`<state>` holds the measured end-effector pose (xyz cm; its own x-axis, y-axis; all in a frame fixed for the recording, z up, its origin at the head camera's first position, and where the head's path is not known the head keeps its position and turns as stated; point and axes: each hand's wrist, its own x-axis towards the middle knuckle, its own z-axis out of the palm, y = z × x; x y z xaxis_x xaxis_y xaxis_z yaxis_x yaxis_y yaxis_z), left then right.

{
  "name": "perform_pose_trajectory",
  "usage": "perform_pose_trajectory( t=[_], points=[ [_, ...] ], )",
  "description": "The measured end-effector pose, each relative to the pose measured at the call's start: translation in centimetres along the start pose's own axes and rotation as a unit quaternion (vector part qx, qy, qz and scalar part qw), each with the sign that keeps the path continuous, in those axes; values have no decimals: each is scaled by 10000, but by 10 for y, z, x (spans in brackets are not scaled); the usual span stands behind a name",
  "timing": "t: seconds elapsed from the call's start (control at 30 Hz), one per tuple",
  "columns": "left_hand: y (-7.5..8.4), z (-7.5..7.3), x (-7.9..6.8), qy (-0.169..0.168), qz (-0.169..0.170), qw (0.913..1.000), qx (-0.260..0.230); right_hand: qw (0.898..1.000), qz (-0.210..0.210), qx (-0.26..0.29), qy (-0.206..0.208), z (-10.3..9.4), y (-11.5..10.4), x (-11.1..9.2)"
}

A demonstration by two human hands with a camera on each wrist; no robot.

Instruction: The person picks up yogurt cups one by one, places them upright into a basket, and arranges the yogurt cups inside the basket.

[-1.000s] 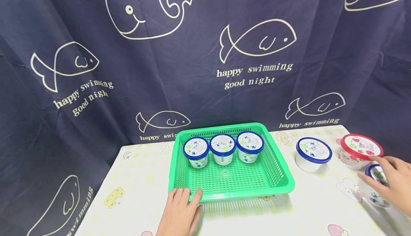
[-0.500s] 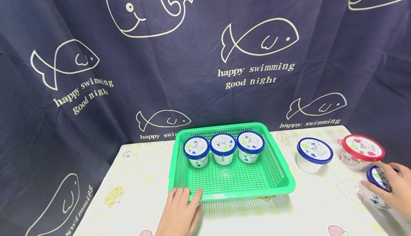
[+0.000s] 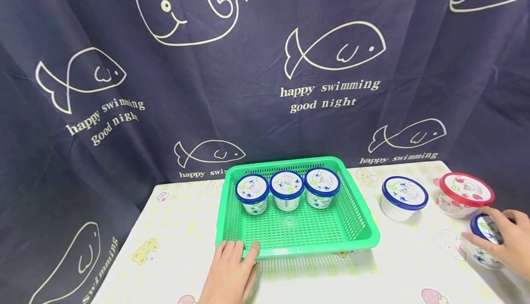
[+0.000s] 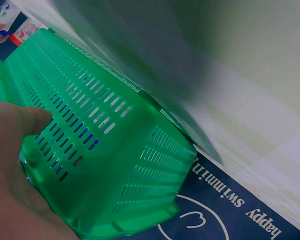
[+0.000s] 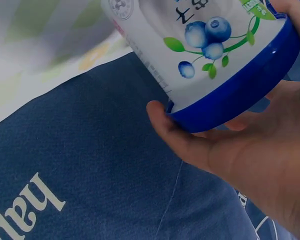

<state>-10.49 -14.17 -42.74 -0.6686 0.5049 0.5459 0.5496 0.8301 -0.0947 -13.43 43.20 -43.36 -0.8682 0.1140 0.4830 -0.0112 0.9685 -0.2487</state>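
At the right of the head view, my right hand (image 3: 509, 239) grips a small white tub (image 3: 482, 254) by its blue lid. The right wrist view shows blueberries printed on this tub (image 5: 205, 50), with thumb and fingers on opposite sides of the lid (image 5: 240, 87). My left hand (image 3: 232, 269) holds the front left rim of a green plastic basket (image 3: 306, 250), fingers over the edge. Inside the basket, along its back, stand three blue-lidded tubs (image 3: 287, 189) side by side. In the left wrist view, the thumb presses the slotted basket wall (image 4: 90, 145).
Right of the basket stands another blue-lidded tub (image 3: 403, 198). A red-lidded tub (image 3: 465, 193) is beside it, just behind my right hand. A pale patterned cloth covers the table (image 3: 174, 239). A dark blue fish-print curtain (image 3: 248, 88) hangs behind.
My right hand has come down slightly and settled round the blue lid, its fingers away from the red-lidded tub. The left hand and basket stay in place.
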Motion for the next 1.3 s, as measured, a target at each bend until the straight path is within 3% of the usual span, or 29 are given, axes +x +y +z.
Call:
perform_pose_trajectory(
  t=[0.3, 0.47, 0.7, 0.97, 1.17, 1.3],
  points=[
    [-1, 1, 0, 12, 12, 10000, 3, 9990, -55, 429, 53, 0, 1, -5],
    [-1, 1, 0, 60, 2, 10000, -28, 9992, -148, 370, 64, -5, -9, -5],
    [-1, 1, -1, 60, -5, 10000, -48, 9992, -234, 5, -312, -22, -42, 2],
    [-1, -1, -1, -62, -25, 9999, -89, 9944, -891, 568, -65, -37, -77, 12],
    [-1, 0, 0, -27, -1, 9999, -99, 9904, -1126, 802, -83, -45, -101, 19],
    [-1, 0, -1, -59, -9, 10000, -48, 9844, -1532, 853, 104, -51, -116, 26]
  ],
)
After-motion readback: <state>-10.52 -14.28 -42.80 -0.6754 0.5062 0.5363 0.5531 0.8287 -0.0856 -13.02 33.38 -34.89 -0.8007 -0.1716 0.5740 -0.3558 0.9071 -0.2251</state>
